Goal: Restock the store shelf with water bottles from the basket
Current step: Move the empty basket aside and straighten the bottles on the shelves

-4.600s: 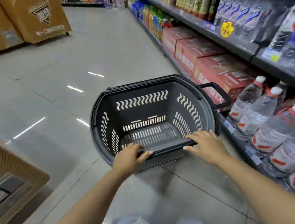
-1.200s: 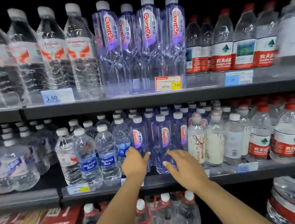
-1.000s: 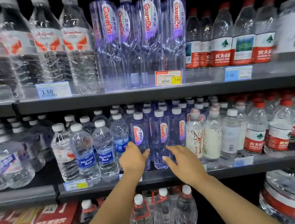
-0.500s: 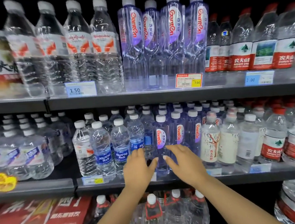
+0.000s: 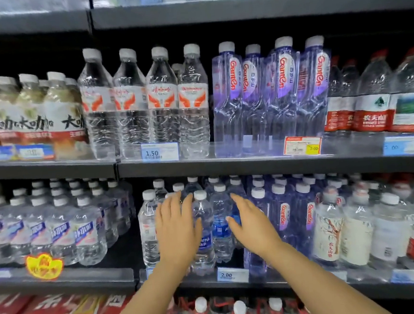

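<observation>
Head view: left hand (image 5: 177,229) and right hand (image 5: 252,224) both spread, flanking blue-label water bottles (image 5: 221,226). Bottles upright on middle shelf (image 5: 272,279), water-filled.

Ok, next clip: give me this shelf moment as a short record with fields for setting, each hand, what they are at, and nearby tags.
setting: store shelving stocked with bottled water
left hand: open, fingers straight against the Aquafina bottles
right hand: open, at the same bottles, beside the small Ganten bottles
held: nothing gripped
basket: not in view
price tags: 2.00 tag below the hands; 1.50 tag on the shelf above
</observation>
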The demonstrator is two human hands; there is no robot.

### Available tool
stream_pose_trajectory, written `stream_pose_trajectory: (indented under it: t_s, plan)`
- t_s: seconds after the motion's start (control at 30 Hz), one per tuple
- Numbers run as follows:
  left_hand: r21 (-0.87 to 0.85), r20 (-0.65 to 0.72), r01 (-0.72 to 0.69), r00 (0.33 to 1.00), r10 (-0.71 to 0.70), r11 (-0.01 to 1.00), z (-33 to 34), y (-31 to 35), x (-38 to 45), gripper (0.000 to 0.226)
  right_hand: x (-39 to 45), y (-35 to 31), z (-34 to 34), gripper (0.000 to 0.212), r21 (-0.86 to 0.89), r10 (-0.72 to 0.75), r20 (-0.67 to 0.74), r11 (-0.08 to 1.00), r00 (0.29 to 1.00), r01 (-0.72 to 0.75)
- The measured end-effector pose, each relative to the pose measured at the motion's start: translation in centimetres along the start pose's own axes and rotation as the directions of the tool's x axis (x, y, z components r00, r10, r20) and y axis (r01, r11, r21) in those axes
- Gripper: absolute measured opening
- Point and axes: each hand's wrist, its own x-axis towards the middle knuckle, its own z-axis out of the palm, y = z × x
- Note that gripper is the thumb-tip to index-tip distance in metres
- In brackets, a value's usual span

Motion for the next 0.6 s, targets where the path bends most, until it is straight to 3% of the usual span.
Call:
stream_pose_trajectory:
  t_s: [0.17,0.4,0.5,0.6]
  plan:
    - [-0.016,0.017,0.035,0.999,-0.035,0.999,1.7,-0.6,0.4,0.062,1.9,-0.3,1.1,0.058,-0.024,-0.018,-0.018,1.000,1.000,0.018]
    - [0.055,0.039,0.015,0.999,-0.017,0.998,2.9,-1.3,-0.2,0.067,6.4,-0.2,2.7,0.082,-0.178,0.026,0.108,0.984,0.994,-0.006]
    - [0.037,0.042,0.042,0.998,-0.043,0.998,3.2,-1.3,-0.2,0.065,7.3,0.1,4.0,0.076,-0.231,0.024,0.159,0.973,0.987,0.013]
    - [0.034,0.051,0.051,0.997,-0.053,0.998,3.2,-1.2,-0.2,0.065,7.3,0.3,5.0,0.071,-0.227,0.001,0.121,0.974,0.993,0.026]
